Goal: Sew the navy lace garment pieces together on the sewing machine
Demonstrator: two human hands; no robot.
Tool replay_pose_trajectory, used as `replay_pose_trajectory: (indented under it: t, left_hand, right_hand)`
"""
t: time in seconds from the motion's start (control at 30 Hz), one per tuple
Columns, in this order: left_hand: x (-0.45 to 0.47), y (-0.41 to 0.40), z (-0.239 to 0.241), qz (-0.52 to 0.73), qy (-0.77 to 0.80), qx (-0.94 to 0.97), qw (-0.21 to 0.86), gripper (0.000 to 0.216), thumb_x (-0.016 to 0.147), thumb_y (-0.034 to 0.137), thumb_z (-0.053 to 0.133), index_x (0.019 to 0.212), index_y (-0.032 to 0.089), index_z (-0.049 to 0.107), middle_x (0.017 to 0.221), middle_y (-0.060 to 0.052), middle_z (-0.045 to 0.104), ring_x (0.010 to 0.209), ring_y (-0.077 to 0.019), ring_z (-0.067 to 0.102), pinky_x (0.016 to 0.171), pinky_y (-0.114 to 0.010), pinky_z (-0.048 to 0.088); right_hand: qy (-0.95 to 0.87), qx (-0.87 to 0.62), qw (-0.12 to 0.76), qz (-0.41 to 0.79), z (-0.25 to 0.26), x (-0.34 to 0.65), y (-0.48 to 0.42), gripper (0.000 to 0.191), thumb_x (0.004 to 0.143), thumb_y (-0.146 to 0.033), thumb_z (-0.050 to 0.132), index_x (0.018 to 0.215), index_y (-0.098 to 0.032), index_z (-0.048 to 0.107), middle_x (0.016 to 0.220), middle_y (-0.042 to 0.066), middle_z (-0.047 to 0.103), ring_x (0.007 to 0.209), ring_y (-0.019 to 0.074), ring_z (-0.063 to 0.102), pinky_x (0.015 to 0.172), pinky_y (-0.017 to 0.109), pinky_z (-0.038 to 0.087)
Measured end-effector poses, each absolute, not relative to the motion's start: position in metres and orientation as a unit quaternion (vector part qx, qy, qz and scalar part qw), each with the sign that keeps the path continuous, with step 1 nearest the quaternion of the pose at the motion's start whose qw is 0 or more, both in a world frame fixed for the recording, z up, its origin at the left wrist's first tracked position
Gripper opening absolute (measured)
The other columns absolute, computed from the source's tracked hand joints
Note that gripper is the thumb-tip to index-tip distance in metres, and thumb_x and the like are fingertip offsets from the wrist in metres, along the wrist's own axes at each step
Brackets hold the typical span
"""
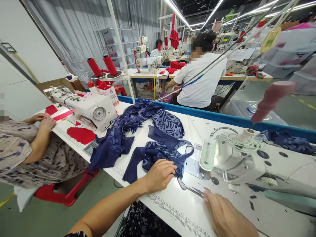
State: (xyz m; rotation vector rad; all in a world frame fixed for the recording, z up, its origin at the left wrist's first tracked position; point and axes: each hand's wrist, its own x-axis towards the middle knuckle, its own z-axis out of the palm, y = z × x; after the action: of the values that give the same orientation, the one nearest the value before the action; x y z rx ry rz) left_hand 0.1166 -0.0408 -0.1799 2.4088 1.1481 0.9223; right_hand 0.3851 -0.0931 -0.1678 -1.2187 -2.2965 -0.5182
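My left hand [160, 175] lies on a navy patterned garment piece [158, 154], fingers curled over its near edge. The cloth reaches the metal plate [194, 168] of a white sewing machine [237, 161]. Nearer the table's front edge, my right hand [225, 212] is slightly blurred, its fingers stretched out. Its fingertips are at the end of a slim metal tool [194, 190]; whether they touch it I cannot tell. Behind my left hand lie a patterned oval navy piece [168, 124] and a heap of navy cloth [128, 123].
A co-worker's hands [46, 121] rest on red cloth [63, 115] at the left, beside another sewing machine [84, 105]. Red thread cones [110, 65] stand behind it. A person in a white shirt [201, 82] sits beyond the blue table edge [197, 113]. Tape measures [172, 210] line the front edge.
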Motion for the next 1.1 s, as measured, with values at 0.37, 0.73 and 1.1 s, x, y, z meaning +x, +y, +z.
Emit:
replay_pose_trajectory:
  t: [0.37,0.73,1.1]
  left_hand:
    - [0.115,-0.040,-0.179,0.305,0.404,0.847,0.159,0.010,0.092,0.018,0.053,0.097,0.019,0.062,0.118,-0.004,0.069,0.122,-0.0171,0.056,0.111,-0.037,0.035]
    - [0.113,-0.057,-0.163,0.242,0.367,0.889,0.132,0.018,0.096,0.025,0.049,0.109,0.018,0.060,0.118,-0.006,0.068,0.121,-0.0197,0.055,0.108,-0.036,0.035]
    - [0.115,-0.058,-0.170,0.171,0.342,0.924,0.005,0.034,0.094,0.009,0.042,0.123,0.018,0.056,0.136,-0.005,0.058,0.124,-0.0212,0.050,0.099,-0.037,0.038]
  right_hand:
    - [-0.868,-0.393,0.189,-0.239,-0.166,0.349,-0.062,0.028,0.100,-0.018,0.041,0.076,-0.020,0.055,0.060,-0.001,0.046,0.051,0.0120,0.040,0.052,0.031,0.020]
    - [-0.841,-0.468,0.244,0.115,-0.161,0.366,-0.063,0.026,0.089,-0.020,0.039,0.104,-0.025,0.060,0.075,-0.002,0.071,0.060,0.0134,0.067,0.051,0.020,0.045]
    - [-0.841,-0.461,0.195,0.205,-0.157,0.348,-0.034,0.017,0.079,-0.019,0.043,0.066,-0.024,0.054,0.057,-0.002,0.056,0.051,0.0147,0.051,0.049,0.026,0.032]
